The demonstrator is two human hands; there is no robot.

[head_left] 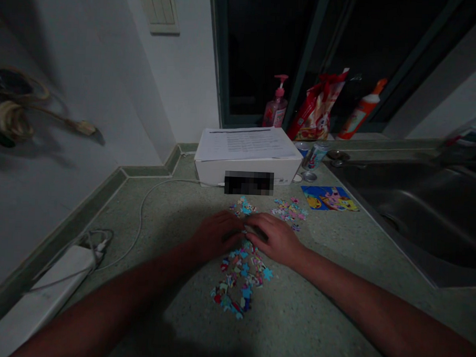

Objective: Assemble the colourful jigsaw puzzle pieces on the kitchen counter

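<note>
My left hand (219, 232) and my right hand (277, 237) meet over the counter, thumbs and fingers curled, fingertips nearly touching. Pinched between them is a small jigsaw piece (244, 231), mostly covered by the fingers. Just below the hands lies a long scatter of loose jigsaw pieces (244, 271), blue, red and white. Beyond the fingertips sits a small cluster of light blue pieces (244, 205). A pinkish heap of pieces (291, 209) lies past my right hand. To its right rests a flat cartoon picture card (330, 198).
A white box (249, 152) with a printed sheet on top stands behind the pieces. A cable (140, 216) runs to a white power strip (66, 276) at left. Cans (315, 156) stand right of the box. A metal sink (422, 207) borders the counter.
</note>
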